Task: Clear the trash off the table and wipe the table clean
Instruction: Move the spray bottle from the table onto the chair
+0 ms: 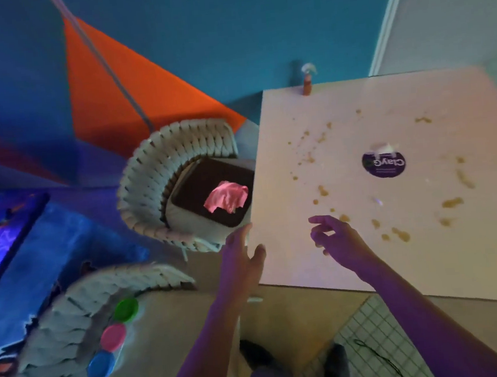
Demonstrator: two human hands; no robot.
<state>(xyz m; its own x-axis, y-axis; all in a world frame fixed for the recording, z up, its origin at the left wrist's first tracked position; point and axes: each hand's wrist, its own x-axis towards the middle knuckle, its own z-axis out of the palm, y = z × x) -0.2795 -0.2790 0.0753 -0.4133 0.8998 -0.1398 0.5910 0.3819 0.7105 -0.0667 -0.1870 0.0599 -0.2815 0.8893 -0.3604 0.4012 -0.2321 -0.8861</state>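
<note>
Table (pixel 426 248): square, pale, smooth top, spattered with brownish stains (pixel 452 202) in a rough ring. Round dark purple sticker (pixel 384 164) near centre, a torn white scrap at its far edge. Orange spray bottle (pixel 307 84) upright at the far edge. Woven chair (pixel 161 172) just left of the table; its dark seat cushion holds a crumpled pink cloth (pixel 226 200). Nearer chair seat (pixel 165 346) carries three round lids: green (pixel 127 309), pink (pixel 113 337), blue (pixel 101 365). My left hand (pixel 241 258) is at the table's left edge, fingers straight, holding nothing; cloth lies just beyond it. My right hand (pixel 337 236) is over the near tabletop, fingers loosely curled, empty, stains just past the fingertips.
</note>
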